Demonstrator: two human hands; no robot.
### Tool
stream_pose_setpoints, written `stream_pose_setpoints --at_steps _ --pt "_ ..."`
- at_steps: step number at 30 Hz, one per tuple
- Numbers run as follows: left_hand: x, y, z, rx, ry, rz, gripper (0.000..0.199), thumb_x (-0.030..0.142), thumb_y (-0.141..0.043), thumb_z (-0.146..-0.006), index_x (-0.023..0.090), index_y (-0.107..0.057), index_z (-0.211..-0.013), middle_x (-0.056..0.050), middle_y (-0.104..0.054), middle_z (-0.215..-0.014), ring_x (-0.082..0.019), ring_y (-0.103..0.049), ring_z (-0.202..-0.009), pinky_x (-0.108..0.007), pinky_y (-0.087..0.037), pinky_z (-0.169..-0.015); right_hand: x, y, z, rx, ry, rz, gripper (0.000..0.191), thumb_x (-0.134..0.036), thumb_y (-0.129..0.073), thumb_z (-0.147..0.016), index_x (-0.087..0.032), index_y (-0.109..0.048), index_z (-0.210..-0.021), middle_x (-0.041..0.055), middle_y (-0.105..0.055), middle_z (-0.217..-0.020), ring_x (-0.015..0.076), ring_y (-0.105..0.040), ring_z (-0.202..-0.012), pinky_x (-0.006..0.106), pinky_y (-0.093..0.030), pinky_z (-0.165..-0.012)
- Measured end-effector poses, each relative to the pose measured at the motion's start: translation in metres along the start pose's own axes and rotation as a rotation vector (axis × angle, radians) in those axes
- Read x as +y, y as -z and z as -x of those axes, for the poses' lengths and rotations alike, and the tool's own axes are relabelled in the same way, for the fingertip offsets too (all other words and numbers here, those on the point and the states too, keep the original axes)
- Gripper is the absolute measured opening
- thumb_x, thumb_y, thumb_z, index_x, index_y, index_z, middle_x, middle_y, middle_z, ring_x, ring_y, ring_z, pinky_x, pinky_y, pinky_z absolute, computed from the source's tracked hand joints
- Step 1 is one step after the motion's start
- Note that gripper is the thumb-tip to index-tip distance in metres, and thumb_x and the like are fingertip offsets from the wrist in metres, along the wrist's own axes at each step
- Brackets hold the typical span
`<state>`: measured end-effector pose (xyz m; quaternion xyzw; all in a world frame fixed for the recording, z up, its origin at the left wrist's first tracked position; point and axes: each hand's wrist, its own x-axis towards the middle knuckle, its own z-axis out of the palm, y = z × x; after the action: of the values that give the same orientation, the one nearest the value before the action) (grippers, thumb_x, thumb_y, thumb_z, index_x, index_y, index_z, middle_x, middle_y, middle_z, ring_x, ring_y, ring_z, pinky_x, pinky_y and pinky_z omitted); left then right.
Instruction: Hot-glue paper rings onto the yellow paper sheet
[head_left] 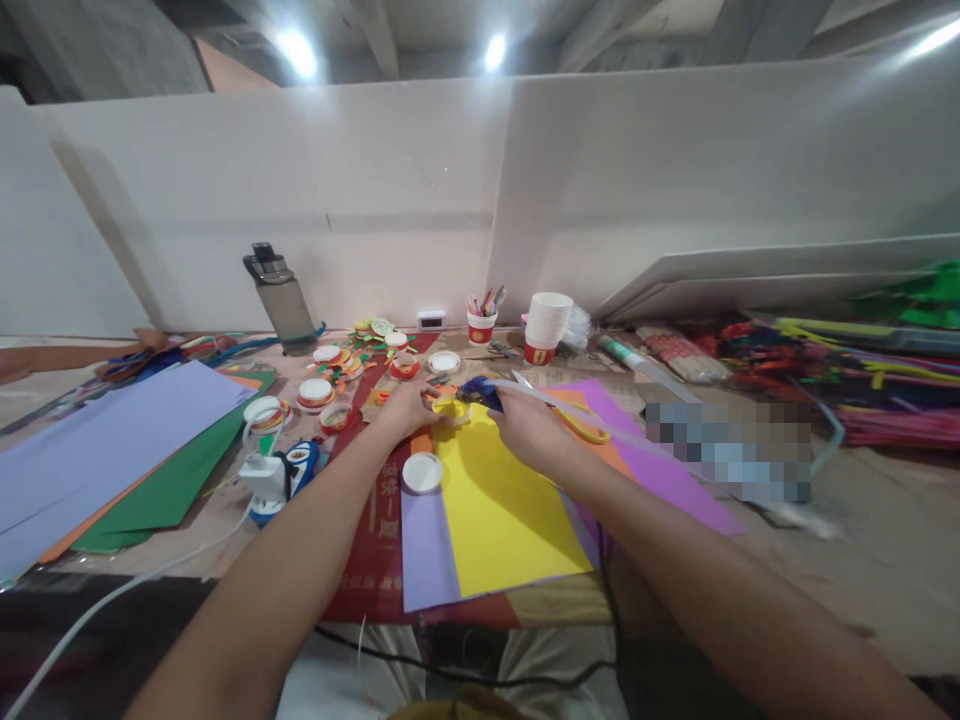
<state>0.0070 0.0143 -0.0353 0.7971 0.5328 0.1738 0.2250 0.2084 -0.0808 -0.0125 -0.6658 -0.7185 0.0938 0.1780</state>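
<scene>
My right hand is wrapped round a blue hot glue gun. A long translucent glue stick runs back from it over my forearm. The fingers of my left hand close on a small round yellow piece, right by the nozzle; its exact shape is partly hidden. Beneath my hands lies a yellow sheet on a lilac sheet. A white paper-cup base or lid rests at their left edge. Yellow-handled scissors lie just right of my right hand.
Cut cup pieces and colourful scraps are scattered at left. A power strip with a white plug sits near coloured sheets. Behind stand a bottle, a pencil cup and stacked paper cups. Pipe cleaners lie right.
</scene>
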Motion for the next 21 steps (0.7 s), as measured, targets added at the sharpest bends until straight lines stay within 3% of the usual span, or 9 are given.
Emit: stream_pose_setpoints --at_steps 10,15,18,21 --pt "0.004 0.012 0.001 0.013 -0.037 -0.086 0.059 0.04 -0.083 -0.06 0.017 -0.07 -0.112 -0.004 -0.073 -0.093 -0.019 -0.066 -0.082 -0.023 -0.046 -0.066 0.006 0.001 -0.001 0.05 0.056 -0.074 0.027 -0.02 -0.052 -0.092 -0.013 -0.059 -0.116 0.0169 -0.064 -0.123 0.0297 -0.059 -0.113 0.037 -0.043 -0.092" --pt "0.0 0.02 0.0 0.048 -0.031 -0.066 0.032 0.027 -0.069 -0.077 0.02 -0.074 -0.107 -0.004 -0.075 -0.107 -0.018 -0.068 -0.091 -0.022 -0.05 -0.077 0.008 0.003 -0.002 0.054 0.022 -0.139 0.024 -0.022 -0.052 -0.092 -0.015 -0.058 -0.114 0.0164 -0.067 -0.112 0.0281 -0.063 -0.104 0.034 -0.044 -0.085" --pt "-0.001 0.016 -0.003 0.022 0.054 -0.074 0.032 0.016 -0.054 -0.085 0.021 -0.073 -0.11 -0.002 -0.077 -0.094 -0.014 -0.069 -0.076 -0.02 -0.05 -0.07 0.011 0.002 -0.004 0.073 -0.003 -0.201 0.025 -0.022 -0.052 -0.091 -0.016 -0.058 -0.114 0.0144 -0.069 -0.105 0.0275 -0.063 -0.099 0.034 -0.044 -0.081" --pt "0.0 0.008 -0.008 0.049 0.042 -0.175 0.032 0.012 -0.051 -0.086 0.02 -0.074 -0.107 -0.004 -0.077 -0.098 -0.015 -0.069 -0.085 -0.02 -0.05 -0.076 0.017 -0.001 -0.007 0.104 0.025 -0.284 0.024 -0.023 -0.049 -0.09 -0.017 -0.057 -0.112 0.0119 -0.068 -0.103 0.0259 -0.063 -0.094 0.033 -0.045 -0.078"
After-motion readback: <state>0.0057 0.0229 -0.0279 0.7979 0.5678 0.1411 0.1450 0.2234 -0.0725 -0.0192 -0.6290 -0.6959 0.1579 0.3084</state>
